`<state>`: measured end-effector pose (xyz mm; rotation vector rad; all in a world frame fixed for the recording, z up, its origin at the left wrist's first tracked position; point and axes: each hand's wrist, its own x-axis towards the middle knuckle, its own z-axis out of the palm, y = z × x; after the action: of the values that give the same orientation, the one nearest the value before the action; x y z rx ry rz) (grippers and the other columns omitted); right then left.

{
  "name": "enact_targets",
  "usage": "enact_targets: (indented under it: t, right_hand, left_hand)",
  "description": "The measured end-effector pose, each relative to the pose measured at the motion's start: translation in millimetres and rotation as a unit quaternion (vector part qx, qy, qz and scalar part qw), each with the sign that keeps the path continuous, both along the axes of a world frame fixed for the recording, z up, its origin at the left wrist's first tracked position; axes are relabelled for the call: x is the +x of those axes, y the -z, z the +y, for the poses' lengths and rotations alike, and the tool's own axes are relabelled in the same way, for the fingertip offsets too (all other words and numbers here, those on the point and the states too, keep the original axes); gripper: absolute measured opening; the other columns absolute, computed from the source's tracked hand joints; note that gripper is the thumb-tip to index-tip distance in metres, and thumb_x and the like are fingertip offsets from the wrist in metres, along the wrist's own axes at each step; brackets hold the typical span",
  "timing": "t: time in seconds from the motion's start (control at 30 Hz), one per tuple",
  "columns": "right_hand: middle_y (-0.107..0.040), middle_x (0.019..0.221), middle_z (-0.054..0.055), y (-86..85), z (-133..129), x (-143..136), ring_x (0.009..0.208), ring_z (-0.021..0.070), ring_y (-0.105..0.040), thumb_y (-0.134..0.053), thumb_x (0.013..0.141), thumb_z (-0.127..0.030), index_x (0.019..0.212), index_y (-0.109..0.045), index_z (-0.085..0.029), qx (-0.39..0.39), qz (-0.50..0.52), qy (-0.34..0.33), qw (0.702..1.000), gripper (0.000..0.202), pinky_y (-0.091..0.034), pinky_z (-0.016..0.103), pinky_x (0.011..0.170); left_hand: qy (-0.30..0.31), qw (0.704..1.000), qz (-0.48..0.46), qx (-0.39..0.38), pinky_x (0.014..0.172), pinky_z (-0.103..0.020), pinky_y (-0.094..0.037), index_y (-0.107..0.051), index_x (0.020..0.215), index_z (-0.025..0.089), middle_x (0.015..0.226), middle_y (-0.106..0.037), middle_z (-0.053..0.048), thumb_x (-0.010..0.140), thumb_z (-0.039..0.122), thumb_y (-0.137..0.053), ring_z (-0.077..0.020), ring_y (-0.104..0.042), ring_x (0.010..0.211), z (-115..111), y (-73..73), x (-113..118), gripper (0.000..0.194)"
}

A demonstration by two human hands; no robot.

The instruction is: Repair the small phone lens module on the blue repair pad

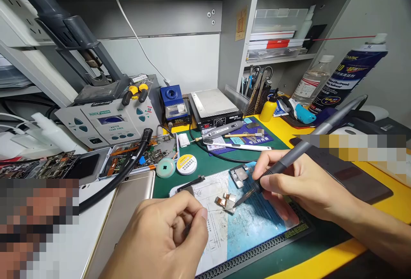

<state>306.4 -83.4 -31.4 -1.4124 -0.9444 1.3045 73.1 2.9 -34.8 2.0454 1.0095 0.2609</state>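
My right hand grips a grey soldering iron like a pen. Its tip points down and left, at a small metal part with copper-coloured flex. That part lies on a white and blue sheet. My left hand is closed at the lower middle, thumb and index finger together; a thin wire seems to run from them toward the small part, but what the fingers hold is too small to tell. Behind the small part, near my right fingers, rests a silvery metal piece.
Behind the sheet are a flux tin, a green round container, a brush and a hot plate. A black hose crosses the left side. At the right lie a dark phone and a spray can.
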Motion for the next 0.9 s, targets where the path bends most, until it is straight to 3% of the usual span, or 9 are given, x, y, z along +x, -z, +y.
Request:
enact_targets:
  t: [0.9]
  right_hand:
    - [-0.055,0.045,-0.003,-0.3,-0.7,-1.8,0.031,0.0113,-0.049,-0.066,0.077,-0.025,0.079,-0.059,-0.016,0.000,-0.018,0.006,1.000,0.011,-0.040,0.019,0.030]
  left_hand:
    - [0.004,0.999,0.021,0.037,0.041,-0.022,-0.024,-0.055,0.062,0.021,0.046,-0.036,0.005,0.087,0.041,-0.045,-0.0102,-0.034,0.043,1.9,3.5,-0.8,0.034]
